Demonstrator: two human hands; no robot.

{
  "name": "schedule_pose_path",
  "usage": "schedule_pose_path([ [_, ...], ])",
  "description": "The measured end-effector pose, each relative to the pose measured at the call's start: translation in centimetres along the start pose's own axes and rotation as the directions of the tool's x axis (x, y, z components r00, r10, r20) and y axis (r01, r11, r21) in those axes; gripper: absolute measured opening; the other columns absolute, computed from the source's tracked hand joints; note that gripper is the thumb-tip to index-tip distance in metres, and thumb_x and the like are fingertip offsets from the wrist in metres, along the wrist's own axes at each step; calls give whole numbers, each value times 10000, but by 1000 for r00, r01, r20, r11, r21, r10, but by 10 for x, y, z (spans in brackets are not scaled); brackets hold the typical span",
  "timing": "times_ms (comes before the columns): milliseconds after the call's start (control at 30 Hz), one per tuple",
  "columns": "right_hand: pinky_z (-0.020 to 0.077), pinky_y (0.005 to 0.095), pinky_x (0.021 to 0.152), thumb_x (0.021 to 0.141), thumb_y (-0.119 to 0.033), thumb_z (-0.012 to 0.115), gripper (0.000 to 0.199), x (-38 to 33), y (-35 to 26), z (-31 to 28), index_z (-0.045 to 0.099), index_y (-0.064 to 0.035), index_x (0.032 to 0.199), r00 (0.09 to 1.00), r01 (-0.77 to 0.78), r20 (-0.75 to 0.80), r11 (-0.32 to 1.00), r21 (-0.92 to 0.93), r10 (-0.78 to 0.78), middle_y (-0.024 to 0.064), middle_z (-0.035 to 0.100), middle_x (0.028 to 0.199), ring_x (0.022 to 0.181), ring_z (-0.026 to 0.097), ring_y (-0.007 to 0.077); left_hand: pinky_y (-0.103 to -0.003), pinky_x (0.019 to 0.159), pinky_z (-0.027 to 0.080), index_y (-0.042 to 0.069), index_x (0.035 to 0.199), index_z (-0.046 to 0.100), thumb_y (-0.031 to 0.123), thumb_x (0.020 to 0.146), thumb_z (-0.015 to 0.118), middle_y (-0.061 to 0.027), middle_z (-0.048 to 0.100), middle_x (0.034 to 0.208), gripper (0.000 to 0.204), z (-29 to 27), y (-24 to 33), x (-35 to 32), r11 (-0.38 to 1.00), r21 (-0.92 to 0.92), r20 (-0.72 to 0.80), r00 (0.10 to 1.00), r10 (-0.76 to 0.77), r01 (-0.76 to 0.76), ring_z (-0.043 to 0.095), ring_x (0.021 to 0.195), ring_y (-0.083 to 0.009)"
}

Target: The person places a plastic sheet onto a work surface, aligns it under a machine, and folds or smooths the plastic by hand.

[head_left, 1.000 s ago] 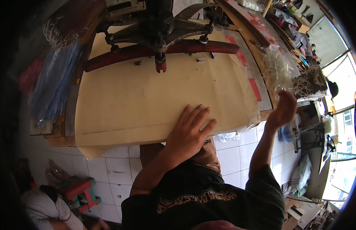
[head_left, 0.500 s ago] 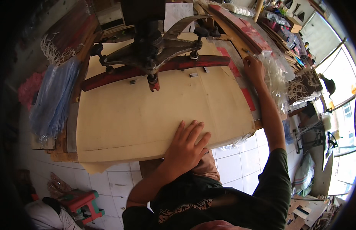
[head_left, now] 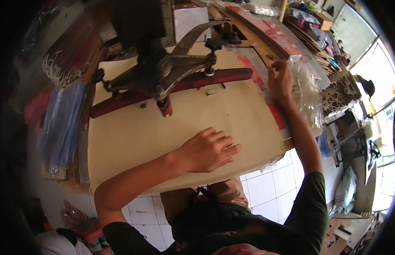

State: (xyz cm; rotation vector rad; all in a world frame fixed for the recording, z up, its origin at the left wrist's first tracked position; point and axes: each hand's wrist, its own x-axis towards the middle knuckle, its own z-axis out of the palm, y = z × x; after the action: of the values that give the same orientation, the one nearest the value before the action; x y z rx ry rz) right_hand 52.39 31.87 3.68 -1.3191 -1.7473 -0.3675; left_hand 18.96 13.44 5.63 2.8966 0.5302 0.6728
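Observation:
A large tan sheet (head_left: 248,114) covers the worktable in front of me. My left hand (head_left: 212,151) is over its near part, fingers loosely bent and a little apart, with nothing seen in them. Whether it touches the sheet I cannot tell. At the sheet's right side, my right hand (head_left: 281,80) is closed beside the grey board (head_left: 248,53); what its fingers hold, if anything, is hidden. Above the sheet stands a dark metal press head (head_left: 161,70) with adjusting knobs and a long red bar (head_left: 191,83). Small dark pieces (head_left: 211,92) lie by the bar.
Blue plastic sleeves (head_left: 63,123) with white cords hang at the left edge. Clear plastic (head_left: 306,89) and a red-topped board (head_left: 265,32) lie along the right. A red stool (head_left: 89,231) and a person in pale clothing (head_left: 57,244) are at lower left.
My left hand has lifted from lying spread on the sheet, and its fingers are now bent, with the elbow swung out left. My right hand stays near the same spot. The view has shifted slightly.

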Motion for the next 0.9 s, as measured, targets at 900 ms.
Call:
schedule_pose_path([
  [900, 458, 475, 946, 845, -160, 729, 301, 1, -20, -2, 603, -67, 1101, 986, 162, 41, 986, -29, -161, 162, 591, 1156, 1119, 556, 370, -521, 1088, 417, 93, 963, 638, 237, 863, 748, -159, 594, 1277, 207, 2, -8, 0, 992, -121, -36, 998, -51, 46, 567, 1222, -334],
])
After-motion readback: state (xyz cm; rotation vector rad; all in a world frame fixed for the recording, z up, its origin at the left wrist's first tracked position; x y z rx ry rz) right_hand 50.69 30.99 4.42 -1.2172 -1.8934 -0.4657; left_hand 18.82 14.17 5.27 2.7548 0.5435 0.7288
